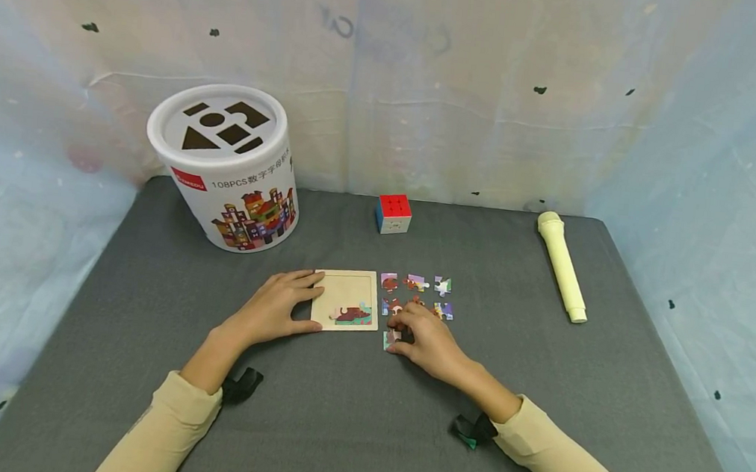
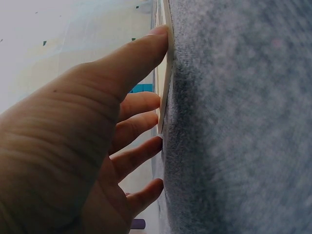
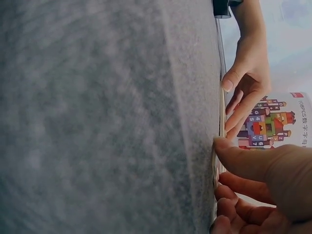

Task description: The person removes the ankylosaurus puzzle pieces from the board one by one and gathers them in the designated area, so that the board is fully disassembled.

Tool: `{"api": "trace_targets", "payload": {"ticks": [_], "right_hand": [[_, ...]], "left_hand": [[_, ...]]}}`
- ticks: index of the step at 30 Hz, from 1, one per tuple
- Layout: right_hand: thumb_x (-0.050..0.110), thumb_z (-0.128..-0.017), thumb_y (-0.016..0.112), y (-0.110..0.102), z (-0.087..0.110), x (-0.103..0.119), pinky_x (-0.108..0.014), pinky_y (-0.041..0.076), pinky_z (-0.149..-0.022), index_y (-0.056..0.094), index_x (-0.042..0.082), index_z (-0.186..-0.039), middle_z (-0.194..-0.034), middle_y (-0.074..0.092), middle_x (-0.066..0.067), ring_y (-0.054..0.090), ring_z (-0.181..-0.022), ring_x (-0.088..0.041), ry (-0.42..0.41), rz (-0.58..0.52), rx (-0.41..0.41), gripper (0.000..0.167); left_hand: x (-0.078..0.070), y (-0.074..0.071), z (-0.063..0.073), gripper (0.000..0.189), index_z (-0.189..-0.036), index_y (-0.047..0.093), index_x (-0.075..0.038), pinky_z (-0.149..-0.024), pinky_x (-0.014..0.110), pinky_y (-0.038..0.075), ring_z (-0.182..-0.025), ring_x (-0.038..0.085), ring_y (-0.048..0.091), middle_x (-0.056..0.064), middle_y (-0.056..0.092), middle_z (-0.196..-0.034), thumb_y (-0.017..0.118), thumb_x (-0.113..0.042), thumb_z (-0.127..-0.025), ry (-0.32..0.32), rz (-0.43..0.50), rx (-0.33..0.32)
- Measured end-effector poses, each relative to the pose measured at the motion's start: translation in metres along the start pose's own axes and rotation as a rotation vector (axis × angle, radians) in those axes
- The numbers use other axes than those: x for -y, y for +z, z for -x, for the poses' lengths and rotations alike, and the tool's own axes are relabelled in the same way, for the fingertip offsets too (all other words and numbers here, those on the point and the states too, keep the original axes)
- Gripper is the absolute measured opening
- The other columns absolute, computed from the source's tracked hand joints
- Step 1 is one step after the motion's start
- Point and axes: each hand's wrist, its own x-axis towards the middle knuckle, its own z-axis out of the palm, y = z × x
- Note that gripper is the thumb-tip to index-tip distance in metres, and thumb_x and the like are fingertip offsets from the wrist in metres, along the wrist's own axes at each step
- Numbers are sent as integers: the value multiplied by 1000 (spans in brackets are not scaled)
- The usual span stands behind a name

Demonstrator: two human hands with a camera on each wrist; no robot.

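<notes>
A light wooden puzzle board [image 1: 346,286] lies on the grey table, a few joined pieces [image 1: 352,315] in its lower right corner. My left hand [image 1: 283,304] rests at the board's left side with fingers spread and fairly straight; in the left wrist view the thumb [image 2: 146,51] touches the board's edge. Just right of the board, my right hand [image 1: 430,338] pinches a puzzle piece [image 1: 391,340] between thumb and fingers, low at the tabletop. Several loose pieces, among them a green and white one [image 1: 442,286] and a purple one [image 1: 389,281], lie in rows beyond it, partly covered by this hand.
A large white bucket [image 1: 228,170] with shaped holes in its lid stands at the back left. Behind the pieces sits a red-topped puzzle cube [image 1: 394,215]. At the right lies a pale yellow toy microphone [image 1: 563,267]. Sheeting [image 1: 428,120] hangs around the table.
</notes>
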Motion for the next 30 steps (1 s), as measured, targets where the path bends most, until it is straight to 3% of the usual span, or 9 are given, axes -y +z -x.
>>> {"api": "trace_targets", "payload": {"ticks": [9,17,23,30], "right_hand": [[14,-80,85,-3,-14,8,-28,48,-70,71,3,-107,-95,64,-4,56,-82,-17,-21,-41,3,32],[-3,-83,78,4,-47,24,-28,51,-70,64,-4,-119,-106,65,-14,61,-83,-26,-49,-250,66,38],[-2,-81,80,16,-66,29,-26,50,-72,63,-4,-121,-107,65,-14,61,-83,-25,-64,-221,118,43],[-2,-82,80,21,-70,29,-26,47,-70,63,-2,-120,-96,60,-12,57,-81,-23,-46,-221,148,42]], "left_hand": [[0,1,-1,73,-137,61,-4,-110,62,30,-140,36,39,14,46,-151,81,-47,-82,2,-1,-1],[0,1,-1,73,-136,62,-3,-109,62,31,-139,37,40,16,47,-150,82,-46,-81,11,-6,-13],[1,2,0,72,-135,63,-2,-109,62,31,-139,38,41,17,48,-149,82,-45,-81,22,-9,-22],[0,0,0,71,-135,63,-1,-109,62,31,-139,38,41,17,48,-149,82,-44,-81,26,-6,-22]]}}
